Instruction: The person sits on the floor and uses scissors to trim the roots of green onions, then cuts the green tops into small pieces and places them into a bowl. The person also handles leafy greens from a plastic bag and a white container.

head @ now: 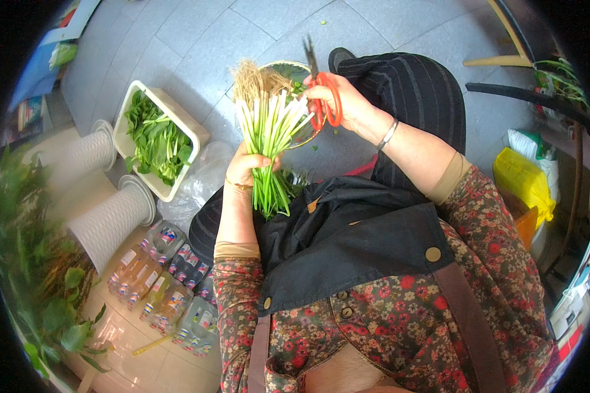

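Observation:
My left hand grips a thick bunch of green-stemmed vegetables, likely scallions, around the stalks. The stalks are white towards the far end, where a tangle of pale brown roots sticks out. In my right hand is a pair of scissors with red handles. The dark blades point away from me, clear of the stalks. My right fingertips are close to the white stalk ends. Beneath the roots and stalks, a see-through bowl with a gold-coloured rim is partly hidden; it holds some green bits.
A cream plastic bin of leafy greens stands to the left, beside a clear plastic bag. Packs of bottled drinks, white ribbed pedestals and plants are at lower left. A yellow bag lies right.

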The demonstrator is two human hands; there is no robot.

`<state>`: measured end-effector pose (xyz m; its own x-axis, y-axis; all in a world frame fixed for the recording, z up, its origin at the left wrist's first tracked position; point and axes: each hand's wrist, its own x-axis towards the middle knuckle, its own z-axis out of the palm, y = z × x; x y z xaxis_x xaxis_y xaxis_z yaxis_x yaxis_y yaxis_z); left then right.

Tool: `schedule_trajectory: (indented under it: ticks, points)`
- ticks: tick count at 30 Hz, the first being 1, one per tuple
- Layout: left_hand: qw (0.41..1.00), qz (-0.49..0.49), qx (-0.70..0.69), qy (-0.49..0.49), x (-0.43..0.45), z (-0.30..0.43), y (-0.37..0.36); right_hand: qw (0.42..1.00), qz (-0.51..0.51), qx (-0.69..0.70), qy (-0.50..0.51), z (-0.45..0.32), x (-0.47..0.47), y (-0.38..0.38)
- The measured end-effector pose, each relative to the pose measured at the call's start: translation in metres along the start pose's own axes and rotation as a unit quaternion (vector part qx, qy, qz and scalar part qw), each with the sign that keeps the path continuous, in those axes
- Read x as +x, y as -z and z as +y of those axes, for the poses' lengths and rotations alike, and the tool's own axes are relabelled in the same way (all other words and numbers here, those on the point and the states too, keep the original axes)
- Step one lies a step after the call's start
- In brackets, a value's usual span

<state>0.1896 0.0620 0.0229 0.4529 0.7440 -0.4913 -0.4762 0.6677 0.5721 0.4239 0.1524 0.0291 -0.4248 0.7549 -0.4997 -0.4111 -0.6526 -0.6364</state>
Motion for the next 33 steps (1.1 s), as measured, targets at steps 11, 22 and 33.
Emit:
schedule_trajectory:
  ticks: [11, 22, 33]
  points:
    - [0.999, -0.034, 0.005, 0.028, 0.000, -0.002, -0.002, 1.000, -0.012, 0.022, 0.012, -0.004, 0.000, -0.011]
    - [0.999, -0.014, 0.043, 0.023, -0.002, -0.001, 0.000, 0.978, 0.050, -0.184, 0.087, -0.016, 0.005, -0.008]
    - [0.988, 0.096, 0.119, -0.009, 0.000, 0.000, 0.011, 0.952, -0.077, -0.296, -0.028, -0.019, -0.026, -0.013]
